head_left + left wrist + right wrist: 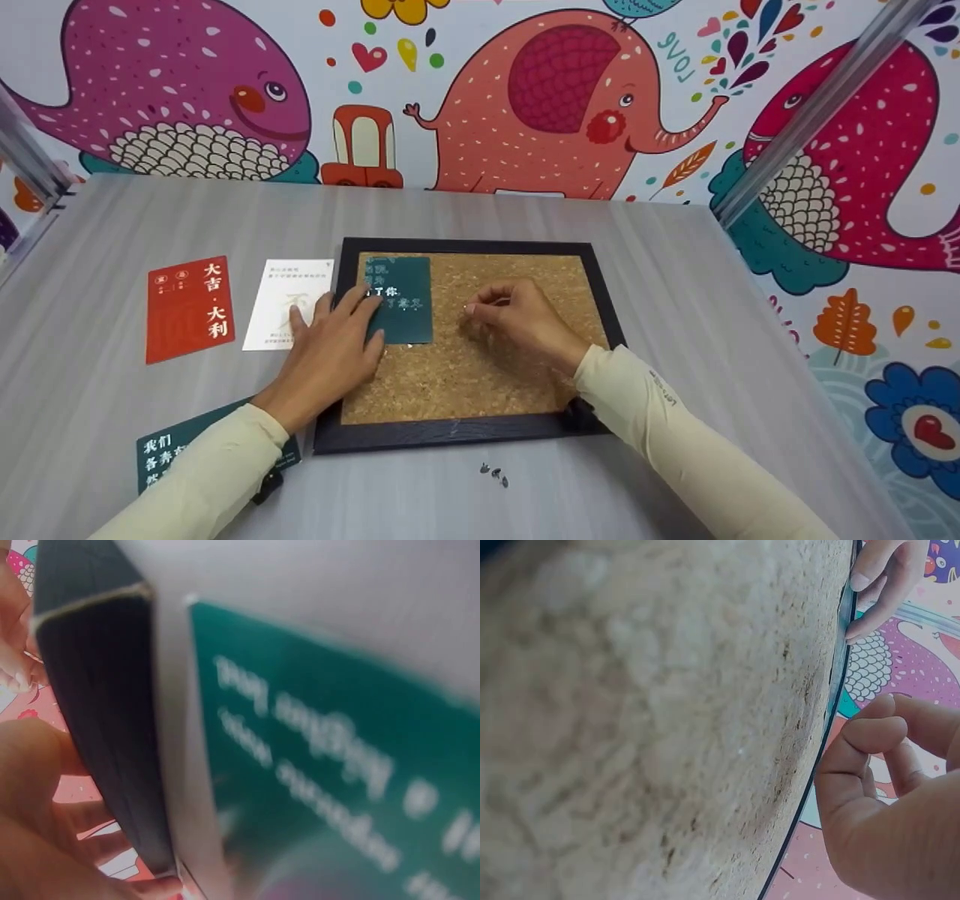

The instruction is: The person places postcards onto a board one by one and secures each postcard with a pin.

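Observation:
A dark green card [409, 326] with white writing lies at the upper left of a black-framed cork board [480, 375]. My left hand [330, 345] rests with spread fingers over the frame's left side, fingertips on the card's left part. Over the middle of the cork, my right hand [525, 319] has thumb and index finger pinched together. A tiny bright thing, seemingly a push pin [469, 308], shows at those fingertips; the fingers mostly hide it. In the right wrist view, the pinched right hand [889, 787] is apart from the cork surface [667, 727].
Left of the board lie a red card [187, 311] and a white card [262, 322], the latter partly under my left hand. Another green card [202, 424] is partly covered by the left sleeve. Three small pins [495, 474] lie in front of the board on the grey table [390, 495].

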### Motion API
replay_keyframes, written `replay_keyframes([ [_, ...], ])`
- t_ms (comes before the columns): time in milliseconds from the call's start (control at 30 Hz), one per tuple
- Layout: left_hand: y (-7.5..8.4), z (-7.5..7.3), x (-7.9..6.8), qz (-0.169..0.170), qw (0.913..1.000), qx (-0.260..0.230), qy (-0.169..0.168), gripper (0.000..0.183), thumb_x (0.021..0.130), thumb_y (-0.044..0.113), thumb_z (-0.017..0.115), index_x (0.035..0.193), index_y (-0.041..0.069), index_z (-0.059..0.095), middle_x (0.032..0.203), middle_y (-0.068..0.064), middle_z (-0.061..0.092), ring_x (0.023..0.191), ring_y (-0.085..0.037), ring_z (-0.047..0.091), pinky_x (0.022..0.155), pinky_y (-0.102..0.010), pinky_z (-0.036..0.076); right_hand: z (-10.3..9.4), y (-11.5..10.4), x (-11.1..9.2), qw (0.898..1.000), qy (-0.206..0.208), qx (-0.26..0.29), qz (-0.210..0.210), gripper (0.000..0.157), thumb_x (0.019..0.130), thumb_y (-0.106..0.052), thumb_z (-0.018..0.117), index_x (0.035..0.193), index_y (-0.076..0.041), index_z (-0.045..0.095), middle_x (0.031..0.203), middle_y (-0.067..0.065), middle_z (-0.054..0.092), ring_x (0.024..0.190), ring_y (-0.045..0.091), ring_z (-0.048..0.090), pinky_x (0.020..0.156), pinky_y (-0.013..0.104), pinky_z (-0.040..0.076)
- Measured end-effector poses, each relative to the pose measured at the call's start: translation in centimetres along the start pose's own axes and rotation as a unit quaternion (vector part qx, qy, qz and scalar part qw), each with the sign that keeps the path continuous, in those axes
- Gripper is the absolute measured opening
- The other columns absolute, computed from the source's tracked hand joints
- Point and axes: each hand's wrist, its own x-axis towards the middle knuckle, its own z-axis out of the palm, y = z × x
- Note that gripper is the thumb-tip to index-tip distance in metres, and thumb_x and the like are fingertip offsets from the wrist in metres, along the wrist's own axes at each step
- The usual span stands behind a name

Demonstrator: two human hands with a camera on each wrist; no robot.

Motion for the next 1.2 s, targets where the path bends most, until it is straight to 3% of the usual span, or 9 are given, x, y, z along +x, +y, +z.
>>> replay_keyframes([
  [200,0.0,-0.1,0.0,-0.002,1.0000,-0.006,-0.001,0.050,0.108,0.022,0.065,0.154,0.002,0.062,0.166,-0.022,0.050,0.150,-0.058,0.042,0.111,-0.095,0.014,0.2,0.0,0.6,1.000,-0.008,0.012,0.010,0.008,0.103,-0.008,0.077,0.102,-0.001,0.082,0.089,0.009,0.076,0.072,0.012,0.062,0.061,0.025,0.050],
  [733,-0.3,0.1,0.0,-0.002,1.0000,-0.005,-0.002,0.050,0.107,0.021,0.066,0.153,0.001,0.062,0.167,-0.023,0.049,0.151,-0.061,0.040,0.111,-0.095,0.016,0.3,0.1,2.7,0.999,-0.008,0.026,0.030,0.010,0.103,-0.008,0.077,0.100,0.000,0.082,0.079,0.002,0.068,0.068,0.011,0.056,0.061,0.027,0.047],
  [1200,-0.1,0.1,0.0,0.000,1.0000,-0.002,0.000,0.049,0.107,0.021,0.067,0.152,0.002,0.063,0.166,-0.022,0.050,0.149,-0.058,0.044,0.111,-0.095,0.017,0.1,-0.1,3.8,0.998,-0.005,0.011,0.061,0.011,0.105,-0.014,0.076,0.104,-0.008,0.085,0.091,0.006,0.075,0.078,0.016,0.062,0.066,0.027,0.050],
])
